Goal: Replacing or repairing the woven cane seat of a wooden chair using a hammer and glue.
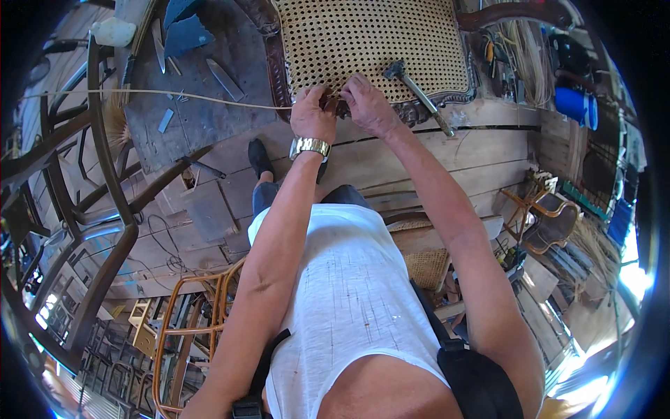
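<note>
A chair seat of woven cane (370, 42) in a dark carved wooden frame (277, 70) lies before me. My left hand (314, 119), with a gold-coloured watch on its wrist, is closed at the near edge of the seat. From its fingers a long, thin cane strip (209, 100) runs out to the left. Close beside it, my right hand (370, 108) has its fingers pinched together over the same edge; what they hold is too small to make out. A hammer (419, 94) rests on the seat to the right of my right hand, its handle extending over the frame.
On the dark worktop (202, 70) at the left lie a knife-like blade (225, 79), blue-grey sheet pieces (187, 35) and small bits. Dark chair frames (105, 160) stand at the left. A blue container (576, 107) and cane bundles (527, 56) are at the right.
</note>
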A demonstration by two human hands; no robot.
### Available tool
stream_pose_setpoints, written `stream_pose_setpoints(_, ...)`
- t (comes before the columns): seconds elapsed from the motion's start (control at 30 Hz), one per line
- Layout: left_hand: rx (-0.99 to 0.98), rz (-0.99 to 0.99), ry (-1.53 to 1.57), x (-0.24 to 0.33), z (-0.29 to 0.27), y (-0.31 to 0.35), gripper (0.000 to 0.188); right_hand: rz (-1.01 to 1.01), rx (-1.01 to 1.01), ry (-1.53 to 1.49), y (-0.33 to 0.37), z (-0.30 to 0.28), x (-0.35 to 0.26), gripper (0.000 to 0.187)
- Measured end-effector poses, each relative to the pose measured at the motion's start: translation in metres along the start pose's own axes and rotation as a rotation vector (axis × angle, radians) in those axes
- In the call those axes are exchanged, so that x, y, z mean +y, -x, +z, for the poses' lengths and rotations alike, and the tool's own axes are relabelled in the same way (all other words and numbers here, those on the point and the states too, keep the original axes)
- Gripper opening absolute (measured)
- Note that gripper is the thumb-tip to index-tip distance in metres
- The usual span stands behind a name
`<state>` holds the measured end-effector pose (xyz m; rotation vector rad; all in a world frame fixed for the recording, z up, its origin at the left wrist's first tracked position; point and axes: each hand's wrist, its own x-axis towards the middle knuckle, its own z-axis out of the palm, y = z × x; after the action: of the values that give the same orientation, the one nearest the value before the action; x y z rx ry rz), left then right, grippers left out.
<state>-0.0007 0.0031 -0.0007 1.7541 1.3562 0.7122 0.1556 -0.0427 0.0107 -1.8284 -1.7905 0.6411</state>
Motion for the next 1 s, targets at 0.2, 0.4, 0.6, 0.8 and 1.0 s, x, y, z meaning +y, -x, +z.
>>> stream_pose_setpoints(0.2, -0.024, 0.03, -0.087, -0.003, 0.001, 0.001, 0.026, -0.027, 0.051, 0.04, 0.003, 0.003, -0.002, 0.014)
stream_pose_setpoints(0.4, 0.0, 0.029, -0.039, 0.0, 0.0, 0.001, 0.015, -0.026, 0.005, 0.009, 0.001, -0.002, 0.003, 0.014)
stream_pose_setpoints(0.6, -0.053, 0.032, -0.125, -0.003, 0.0, 0.002, 0.019, -0.005, -0.056, -0.099, -0.005, -0.007, 0.011, 0.015)
stream_pose_setpoints(0.8, -0.034, 0.131, -0.077, -0.006, 0.001, 0.004, 0.02, 0.044, -0.099, -0.08, -0.009, -0.014, 0.01, 0.018)
stream_pose_setpoints(1.0, 0.093, 0.154, -0.104, -0.007, 0.014, 0.004, 0.012, 0.172, -0.121, -0.122, -0.012, -0.017, 0.002, 0.019)
